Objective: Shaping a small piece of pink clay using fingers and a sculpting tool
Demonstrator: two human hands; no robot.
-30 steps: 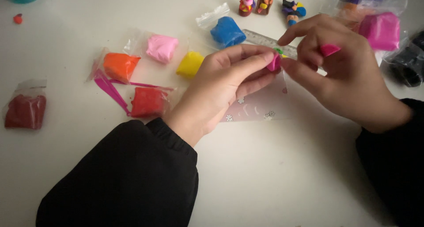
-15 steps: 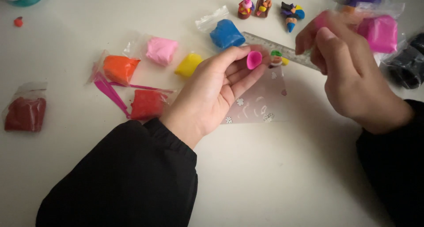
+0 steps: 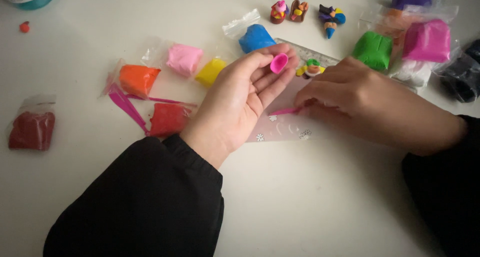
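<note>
So, quick rundown of my desk right now:

Left hand: my left hand is palm up and loosely cupped, pinching a small pink clay cup between thumb and fingertips, lifted a bit off the table.

Right hand: my right hand is palm down on the clear plastic mat, fingers curled around one end of a thin pink modelling tool. Closed grip, as far as I can tell.

Key relation: the tool lies nearly flat, its long axis running left to right, with the free tip pointing toward my left palm. The clay cup sits up and slightly left of that tip, near but not touching. Right hand is the one closer to the tool, obviously; left owns the cup.

Nearby clay: blue clay bag just beyond my left fingertips, yellow clay bag and pink clay bag to the left of it, green clay block beyond my right hand.

Other bits: a clear ruler beyond the mat with a tiny clay figure sitting on it.
</note>
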